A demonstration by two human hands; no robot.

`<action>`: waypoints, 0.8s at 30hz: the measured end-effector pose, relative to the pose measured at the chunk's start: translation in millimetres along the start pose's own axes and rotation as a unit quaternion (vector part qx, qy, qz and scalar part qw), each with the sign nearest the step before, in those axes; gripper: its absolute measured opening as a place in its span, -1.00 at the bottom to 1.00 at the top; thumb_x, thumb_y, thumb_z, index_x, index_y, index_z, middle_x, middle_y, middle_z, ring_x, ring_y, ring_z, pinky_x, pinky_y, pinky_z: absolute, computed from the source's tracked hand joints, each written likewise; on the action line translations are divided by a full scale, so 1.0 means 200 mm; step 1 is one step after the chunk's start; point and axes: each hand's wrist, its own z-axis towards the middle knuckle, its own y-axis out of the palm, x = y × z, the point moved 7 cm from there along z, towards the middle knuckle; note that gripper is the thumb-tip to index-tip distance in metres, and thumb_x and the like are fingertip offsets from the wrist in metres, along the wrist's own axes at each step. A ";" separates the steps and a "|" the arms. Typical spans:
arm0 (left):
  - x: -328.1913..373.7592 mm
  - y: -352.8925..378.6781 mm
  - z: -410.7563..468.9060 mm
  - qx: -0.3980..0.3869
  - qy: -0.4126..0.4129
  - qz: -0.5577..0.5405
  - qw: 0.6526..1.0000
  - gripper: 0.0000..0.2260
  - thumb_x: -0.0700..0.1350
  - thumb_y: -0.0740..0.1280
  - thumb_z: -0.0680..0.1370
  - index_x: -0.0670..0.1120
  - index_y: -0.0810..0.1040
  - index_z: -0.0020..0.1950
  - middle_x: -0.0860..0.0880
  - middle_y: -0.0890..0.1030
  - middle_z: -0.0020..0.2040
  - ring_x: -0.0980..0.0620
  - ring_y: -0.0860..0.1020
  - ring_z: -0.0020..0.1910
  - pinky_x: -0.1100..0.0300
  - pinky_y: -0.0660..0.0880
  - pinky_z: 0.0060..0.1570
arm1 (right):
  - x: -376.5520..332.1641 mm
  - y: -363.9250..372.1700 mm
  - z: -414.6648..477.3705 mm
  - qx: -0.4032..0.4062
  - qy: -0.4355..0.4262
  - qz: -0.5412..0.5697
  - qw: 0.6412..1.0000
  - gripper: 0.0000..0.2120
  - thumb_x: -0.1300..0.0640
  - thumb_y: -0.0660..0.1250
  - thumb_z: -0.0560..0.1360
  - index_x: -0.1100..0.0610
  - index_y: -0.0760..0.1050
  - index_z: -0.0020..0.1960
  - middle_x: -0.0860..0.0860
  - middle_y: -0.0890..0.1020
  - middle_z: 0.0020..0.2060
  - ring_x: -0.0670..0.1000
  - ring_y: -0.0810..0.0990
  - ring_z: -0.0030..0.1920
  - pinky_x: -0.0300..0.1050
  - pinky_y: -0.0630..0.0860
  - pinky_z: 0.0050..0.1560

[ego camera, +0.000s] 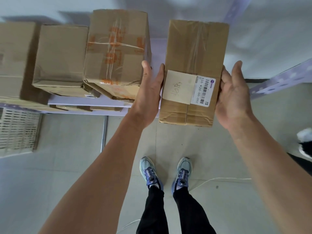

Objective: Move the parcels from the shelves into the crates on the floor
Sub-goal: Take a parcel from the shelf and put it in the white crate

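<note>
I hold a tall brown cardboard parcel [194, 56] with clear tape, a paper note and a barcode label in the air in front of the shelf. My left hand [148, 97] grips its left side, thumb pointing up. My right hand [234, 98] grips its right side, fingers wrapped against the edge. Three more parcels stand on the white shelf [76, 101]: one with orange print [116, 53], a plain one [60, 59] and one at the far left [11, 59]. A pale slatted crate [18, 130] sits on the floor at the left.
A perforated shelf rail [283, 80] runs along the right. Another person's shoe [305, 142] shows at the right edge. A thin white string [219, 179] lies on the tiled floor by my feet [150, 171]. A shelf post [103, 134] stands left of my arm.
</note>
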 end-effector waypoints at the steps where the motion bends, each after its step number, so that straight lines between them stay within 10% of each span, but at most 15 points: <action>1: 0.01 0.00 -0.01 0.000 -0.002 -0.004 1.000 -0.19 0.49 -0.29 0.62 0.11 0.07 0.77 0.09 0.24 0.73 0.03 0.18 0.72 -0.24 0.04 0.70 | -0.01 0.00 -0.01 0.000 0.001 0.000 1.000 -0.33 -0.36 -0.10 0.70 -0.03 0.42 0.59 -0.06 0.69 0.34 -0.02 0.67 0.33 0.02 0.62 0.21; 24: 0.51 -0.05 -0.96 0.105 0.070 -0.048 0.991 -0.12 0.58 -0.09 0.51 0.20 -0.02 0.76 0.11 0.21 0.73 0.01 0.15 0.72 -0.11 0.04 0.69 | -0.47 0.59 -0.69 -0.087 0.026 -0.041 0.995 -0.51 -0.28 -0.02 0.74 -0.20 0.66 0.26 -0.08 0.75 0.20 -0.04 0.73 0.20 -0.04 0.63 0.09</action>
